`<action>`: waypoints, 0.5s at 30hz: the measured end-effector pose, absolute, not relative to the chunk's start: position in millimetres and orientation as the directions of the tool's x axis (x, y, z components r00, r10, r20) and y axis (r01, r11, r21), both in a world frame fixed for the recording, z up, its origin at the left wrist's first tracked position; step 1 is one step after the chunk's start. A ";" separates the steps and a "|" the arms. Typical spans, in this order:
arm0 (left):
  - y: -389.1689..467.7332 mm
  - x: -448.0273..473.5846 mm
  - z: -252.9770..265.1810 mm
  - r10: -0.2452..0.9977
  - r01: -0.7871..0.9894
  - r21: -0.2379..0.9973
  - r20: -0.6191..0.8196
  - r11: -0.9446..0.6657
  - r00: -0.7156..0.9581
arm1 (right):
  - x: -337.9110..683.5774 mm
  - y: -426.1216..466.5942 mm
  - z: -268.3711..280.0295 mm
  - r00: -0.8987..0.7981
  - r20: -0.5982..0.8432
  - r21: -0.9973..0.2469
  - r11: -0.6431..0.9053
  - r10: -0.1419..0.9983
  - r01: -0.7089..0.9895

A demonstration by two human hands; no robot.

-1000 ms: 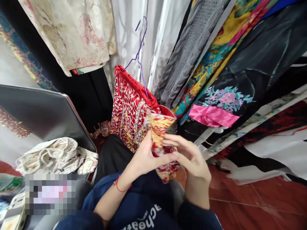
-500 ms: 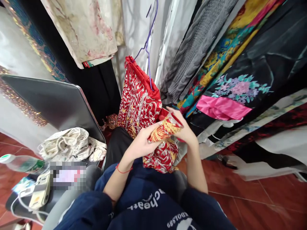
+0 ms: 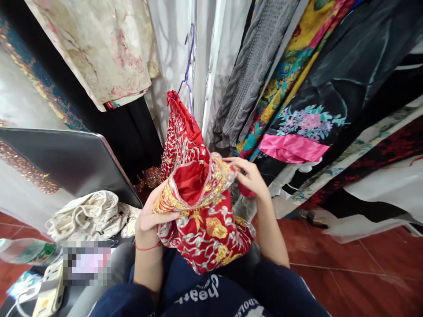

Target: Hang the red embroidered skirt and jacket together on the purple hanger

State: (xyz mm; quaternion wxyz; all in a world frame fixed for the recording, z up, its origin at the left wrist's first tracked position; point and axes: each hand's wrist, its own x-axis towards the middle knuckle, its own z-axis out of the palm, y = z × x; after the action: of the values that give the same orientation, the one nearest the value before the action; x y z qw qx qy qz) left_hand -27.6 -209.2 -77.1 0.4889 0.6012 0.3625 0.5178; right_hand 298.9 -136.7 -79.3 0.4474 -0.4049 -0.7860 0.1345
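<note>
A red garment (image 3: pixel 211 240) with silver and gold embroidery lies across my lap, its upper part still on a purple hanger (image 3: pixel 187 75). One round, gold-trimmed opening of it faces up and shows plain red lining. My left hand (image 3: pixel 150 215) grips the left rim of that opening, thumb along the outside and fingers partly hidden behind the cloth. On the right side, my right hand (image 3: pixel 247 176) pinches the trimmed edge between thumb and fingers.
Hanging clothes stand close ahead, among them a grey knit (image 3: pixel 254 57) and a black piece with pink satin (image 3: pixel 294 147). To the left are a dark panel (image 3: pixel 72 163), a white cloth bundle (image 3: pixel 89 215), a plastic bottle (image 3: pixel 28 251) and a power strip (image 3: pixel 49 286).
My hands have moved apart, the left one leftward, spreading the bunched trimmed edge into a wide round opening. The garment now covers more of my lap.
</note>
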 end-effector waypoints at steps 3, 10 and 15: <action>-201.0 -36.0 -63.2 0.933 -0.037 0.979 0.204 -0.203 0.296 | 314.3 -153.5 -63.0 0.133 0.743 -0.628 0.615 0.656 0.477; -186.5 -45.3 -57.2 0.909 0.234 0.910 0.256 -0.342 0.330 | 324.5 -174.7 -44.7 0.338 0.799 -0.597 0.722 0.497 0.350; -181.4 -41.0 -46.6 0.902 0.300 0.855 0.362 -0.422 0.237 | 334.6 -173.7 -52.0 -0.045 0.565 -0.801 0.560 0.824 0.209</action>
State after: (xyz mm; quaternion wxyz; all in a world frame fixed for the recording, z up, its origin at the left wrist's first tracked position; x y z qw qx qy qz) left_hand -41.0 -181.4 -46.6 0.3329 0.7124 0.4218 0.4514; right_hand 334.6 -173.7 -52.0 0.5740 -0.3846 -0.6714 0.2680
